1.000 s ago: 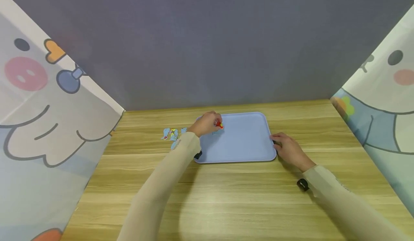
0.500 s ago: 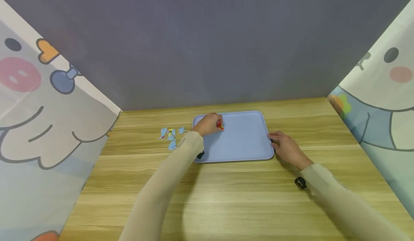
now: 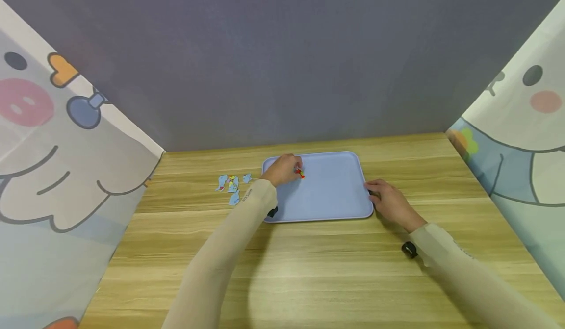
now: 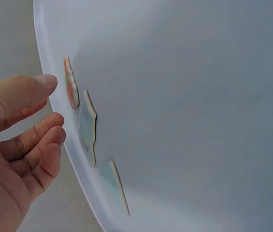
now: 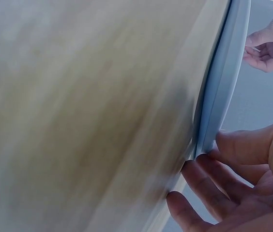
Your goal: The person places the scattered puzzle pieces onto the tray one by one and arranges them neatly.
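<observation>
Turned slightly since the earlier head frames, right by the fingertips of the left hand (image 3: 284,169): a small red piece (image 4: 71,84). Otherwise little changed in the placing of either hand.

Relaxed and loosely bent in the fingers, with nothing visible between them and the thumb: thus the left hand, as shown from its own wrist. Just past the thumb tip, across a slim gap: the red piece, inside the tray (image 3: 326,187) close to its rim, with long axis running roughly along that rim, so across the pointing of the thumb rather than in line with it. Far nearer to the left hand than to the right.

Next outward, in a row beyond the left fingertips: a blue-grey piece (image 4: 88,135), whether touching the red one or not, impossible to tell; then a pale blue piece (image 4: 113,186), just apart. Mostly hidden by the hand from the head camera; plain from the left wrist.

Farther out, left of the left hand and visible only from the head: loose pieces (image 3: 234,198) on the wooden table (image 3: 318,260). To the right, across bare tray: the right hand (image 3: 390,199), pinching the tray's edge, thumb on the rim and fingers at the outer side, clearest in the right wrist view.
</observation>
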Available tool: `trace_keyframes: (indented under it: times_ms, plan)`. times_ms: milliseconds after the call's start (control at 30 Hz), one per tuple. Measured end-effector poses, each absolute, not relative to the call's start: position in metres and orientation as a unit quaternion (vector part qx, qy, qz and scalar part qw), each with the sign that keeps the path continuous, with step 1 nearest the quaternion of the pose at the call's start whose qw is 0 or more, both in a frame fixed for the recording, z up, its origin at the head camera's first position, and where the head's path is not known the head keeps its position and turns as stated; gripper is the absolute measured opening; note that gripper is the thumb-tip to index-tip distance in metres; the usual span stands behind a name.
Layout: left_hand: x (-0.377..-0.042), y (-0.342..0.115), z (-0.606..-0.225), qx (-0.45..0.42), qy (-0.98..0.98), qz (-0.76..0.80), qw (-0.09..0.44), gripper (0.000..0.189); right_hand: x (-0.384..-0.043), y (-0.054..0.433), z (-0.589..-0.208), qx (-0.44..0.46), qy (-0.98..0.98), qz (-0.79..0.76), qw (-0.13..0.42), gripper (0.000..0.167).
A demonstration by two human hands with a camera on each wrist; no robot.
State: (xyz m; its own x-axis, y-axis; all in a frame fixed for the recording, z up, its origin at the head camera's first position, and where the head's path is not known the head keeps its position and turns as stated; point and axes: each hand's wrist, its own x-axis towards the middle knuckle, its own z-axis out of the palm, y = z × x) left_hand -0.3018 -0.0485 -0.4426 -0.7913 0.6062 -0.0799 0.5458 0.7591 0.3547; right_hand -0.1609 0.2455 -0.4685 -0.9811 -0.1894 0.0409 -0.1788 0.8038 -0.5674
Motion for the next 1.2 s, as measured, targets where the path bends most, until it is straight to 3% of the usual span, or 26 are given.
trace_keyframes:
  times_ms: [467,1200]
  plan:
    - [-0.297,-0.074,-0.431,0.298,0.935,0.173,0.088,0.027,-0.159,0.249,-0.469,-0.106,0.950,-0.294,0.000,0.038]
    - [-0.282,-0.154,-0.421,0.227,0.946,0.219,0.074,0.026,-0.158,0.247,-0.467,-0.110,0.949,-0.296,0.001,0.038]
